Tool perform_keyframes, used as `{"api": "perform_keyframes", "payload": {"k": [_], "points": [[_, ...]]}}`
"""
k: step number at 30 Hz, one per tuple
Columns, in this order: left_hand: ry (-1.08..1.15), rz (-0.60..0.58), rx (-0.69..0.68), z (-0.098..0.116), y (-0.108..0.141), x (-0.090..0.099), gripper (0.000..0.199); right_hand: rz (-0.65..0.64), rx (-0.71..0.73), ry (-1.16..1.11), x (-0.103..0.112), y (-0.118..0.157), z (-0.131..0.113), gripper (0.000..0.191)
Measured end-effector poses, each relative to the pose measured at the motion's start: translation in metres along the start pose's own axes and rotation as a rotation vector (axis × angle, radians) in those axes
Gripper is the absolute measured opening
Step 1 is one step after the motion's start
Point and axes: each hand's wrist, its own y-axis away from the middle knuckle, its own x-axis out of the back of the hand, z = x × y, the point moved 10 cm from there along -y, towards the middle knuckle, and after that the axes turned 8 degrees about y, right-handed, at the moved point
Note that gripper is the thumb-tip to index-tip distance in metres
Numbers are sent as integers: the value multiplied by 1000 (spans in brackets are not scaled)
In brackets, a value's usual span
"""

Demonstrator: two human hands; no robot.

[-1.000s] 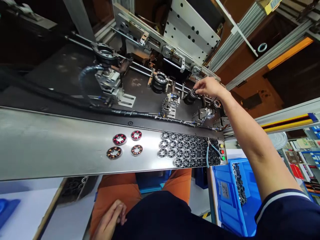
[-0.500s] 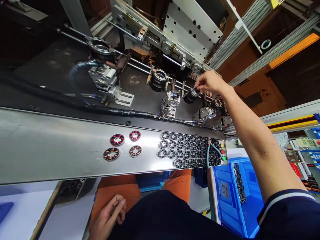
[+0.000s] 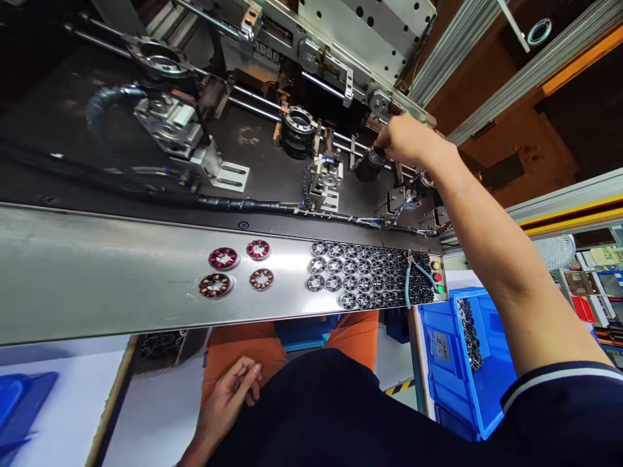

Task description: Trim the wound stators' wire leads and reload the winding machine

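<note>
My right hand [image 3: 406, 139] is at the top of a black cylindrical fixture [image 3: 368, 165] in the machine. Its fingers are bent down over the fixture's upper rim, and whatever they pinch is hidden behind the hand. My left hand [image 3: 238, 386] rests on my orange-clad thigh with its fingers curled in and nothing visible in them. On the steel ledge [image 3: 121, 279] lie two stators with red windings, one of them the red stator [image 3: 223, 259], and two with copper windings, including the copper stator [image 3: 215, 285].
Rows of unwound black cores [image 3: 335, 266] cover the ledge's right part, with blue-handled cutting pliers [image 3: 407, 279] on top. Push buttons [image 3: 437, 277] sit at its end. A blue bin [image 3: 445, 383] stands below right. Another ring fixture [image 3: 298, 133] and cabling [image 3: 233, 204] occupy the machine bed.
The view has shifted slightly. My right hand has turned more knuckles-up over the black fixture, and its fingertips are now hidden. My left hand stays on the thigh.
</note>
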Motion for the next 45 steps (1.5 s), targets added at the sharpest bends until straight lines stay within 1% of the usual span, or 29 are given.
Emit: {"api": "perform_keyframes", "payload": {"k": [2,4,5,7,9,10,11,12,13,14,16,18,20,21,23,26,29,31,34,36,38,39,41,43,44,45], "points": [[-29,5,-43,14,0,-3,82,-46,-6,134,-5,13,-18,24],[-76,6,-108,38,1,-9,80,-51,-38,167,-3,24,-29,23],[-106,4,-149,54,3,-13,77,-38,-57,152,1,30,-33,21],[-175,-2,-245,92,9,-22,66,2,-88,113,18,45,-42,21],[-233,9,-351,138,16,-31,53,90,-110,60,44,71,-58,24],[-253,26,-400,162,19,-35,48,156,-114,30,59,90,-72,27],[-272,57,-444,185,21,-38,46,279,-121,-68,76,113,-87,25],[-289,103,-484,208,21,-39,46,349,-131,-148,84,138,-105,20],[-311,144,-511,229,19,-40,43,364,-145,-202,82,163,-124,21],[-335,186,-528,249,15,-42,38,289,-141,-250,69,183,-145,24],[-415,244,-538,280,4,-48,29,22,-151,-299,19,216,-186,22],[-647,290,-499,299,-7,-60,33,-62,-177,-311,-19,238,-213,27],[-841,322,-439,306,-14,-69,35,-73,-217,-323,-46,248,-224,30],[-904,336,-410,306,-15,-72,36,-69,-236,-333,-55,249,-226,31],[-964,352,-374,304,-13,-73,37,-55,-256,-358,-66,251,-225,32],[-925,356,-411,302,-7,-69,36,-24,-245,-402,-68,254,-224,27],[-795,283,-482,300,-7,-63,32,14,-209,-450,-66,255,-227,23],[-724,219,-497,296,-12,-59,30,30,-163,-500,-67,254,-231,23],[-653,165,-513,292,-19,-54,36,46,-97,-606,-65,252,-237,22],[-594,141,-540,292,-20,-52,38,67,-67,-688,-56,253,-237,21],[-528,118,-566,291,-20,-51,34,95,-35,-762,-39,257,-236,22],[-490,109,-576,291,-20,-51,30,97,-18,-838,-29,260,-235,24],[-409,96,-589,291,-20,-49,29,59,20,-1088,-11,267,-237,28],[-330,73,-605,293,-22,-50,31,-14,67,-1363,8,271,-240,33],[-296,53,-618,295,-24,-52,31,-37,92,-1447,19,270,-241,36],[-267,29,-634,297,-25,-56,32,-40,115,-1470,31,267,-239,39]]}}
